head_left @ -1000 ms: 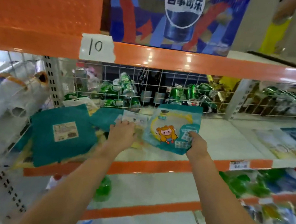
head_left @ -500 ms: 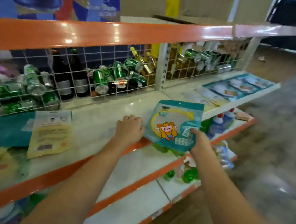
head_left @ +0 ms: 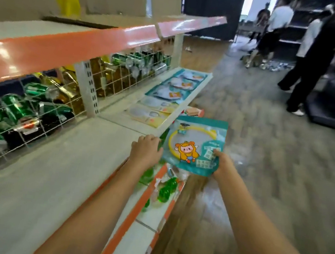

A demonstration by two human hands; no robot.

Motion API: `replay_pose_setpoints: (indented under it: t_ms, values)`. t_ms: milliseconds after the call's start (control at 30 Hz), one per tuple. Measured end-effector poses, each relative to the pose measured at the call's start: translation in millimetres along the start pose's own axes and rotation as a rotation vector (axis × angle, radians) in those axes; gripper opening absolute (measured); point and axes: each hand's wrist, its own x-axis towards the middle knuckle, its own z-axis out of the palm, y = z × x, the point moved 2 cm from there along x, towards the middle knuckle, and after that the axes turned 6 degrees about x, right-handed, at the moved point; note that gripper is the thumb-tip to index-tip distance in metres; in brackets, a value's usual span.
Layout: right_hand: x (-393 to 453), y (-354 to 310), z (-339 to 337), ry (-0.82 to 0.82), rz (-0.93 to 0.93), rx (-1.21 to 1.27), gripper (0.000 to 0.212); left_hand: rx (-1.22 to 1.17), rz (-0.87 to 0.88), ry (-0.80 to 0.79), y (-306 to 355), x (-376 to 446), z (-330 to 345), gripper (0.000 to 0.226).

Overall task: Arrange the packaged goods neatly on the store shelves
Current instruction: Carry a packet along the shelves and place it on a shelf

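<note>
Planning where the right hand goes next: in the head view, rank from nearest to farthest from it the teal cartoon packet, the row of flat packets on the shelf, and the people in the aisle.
1. Teal cartoon packet, gripped by the right hand.
2. Row of flat packets, ahead on the shelf.
3. People, far down the aisle, right.

Your view has swung right along the aisle: the numbered tag, the drinks poster and the teal packs at 9 o'clock are gone. The row of flat packs [head_left: 174,88] on the far shelf [head_left: 199,88] now lies at 12 o'clock, and people [head_left: 312,51] stand at 2 o'clock. Your right hand [head_left: 223,165] has carried the teal pouch [head_left: 194,144] out past the shelf edge, over the floor [head_left: 266,164]. Your left hand [head_left: 146,150] has slid to the shelf's front edge.
</note>
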Motion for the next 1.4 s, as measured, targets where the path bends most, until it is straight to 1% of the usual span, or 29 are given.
replay_pose_setpoints:
  t_ms: [100, 133, 200, 267, 433, 533, 633, 733, 800, 900, 1000, 1233, 1400]
  values:
    - [2.6, -11.2, -25.4, 0.048, -0.029, 0.080, 0.021, -0.009, 0.120, -0.021, 34.4, 24.7, 12.4, 0.040]
    - [6.1, -14.8, -37.0, 0.074, -0.044, 0.106, 0.022, -0.012, 0.159, -0.033, 47.4, 31.4, 17.5, 0.039]
    - [9.9, -24.8, -62.8, 0.138, -0.075, 0.142, 0.032, -0.065, 0.210, -0.044, 74.5, 42.0, 27.3, 0.035]
    - [13.0, -38.3, -87.9, 0.194, -0.100, 0.158, 0.035, -0.082, 0.260, -0.028, 101.5, 53.0, 35.5, 0.033]
    - [23.9, -80.4, -142.9, 0.289, -0.154, 0.215, 0.036, -0.078, 0.369, -0.062, 175.2, 80.0, 46.2, 0.036]
    - [39.0, -107.9, -172.2, 0.296, -0.172, 0.226, 0.035, -0.089, 0.410, -0.070, 219.1, 94.7, 49.9, 0.037]
    - [52.6, -137.3, -193.2, 0.295, -0.181, 0.246, 0.026, -0.086, 0.425, -0.081, 256.8, 110.9, 50.5, 0.037]
    - [67.1, -161.8, -211.5, 0.299, -0.184, 0.224, 0.034, -0.063, 0.410, -0.072, 288.6, 128.0, 49.7, 0.037]
    - [78.7, -176.0, -221.8, 0.294, -0.184, 0.217, 0.034, -0.060, 0.408, -0.071, 306.9, 138.8, 51.5, 0.037]
    - [96.0, -192.6, -235.2, 0.290, -0.175, 0.237, 0.024, -0.052, 0.428, -0.093, 330.9, 153.3, 55.3, 0.037]
    - [119.2, -202.5, -248.3, 0.330, -0.152, 0.263, 0.014, -0.019, 0.432, -0.119, 352.0, 174.7, 60.6, 0.039]
    - [195.1, -232.6, -262.8, 0.358, -0.146, 0.286, 0.015, 0.021, 0.449, -0.152, 398.4, 246.0, 83.8, 0.037]
    - [263.7, -267.5, -252.3, 0.353, -0.153, 0.308, 0.019, 0.000, 0.482, -0.141, 431.4, 317.7, 90.6, 0.038]
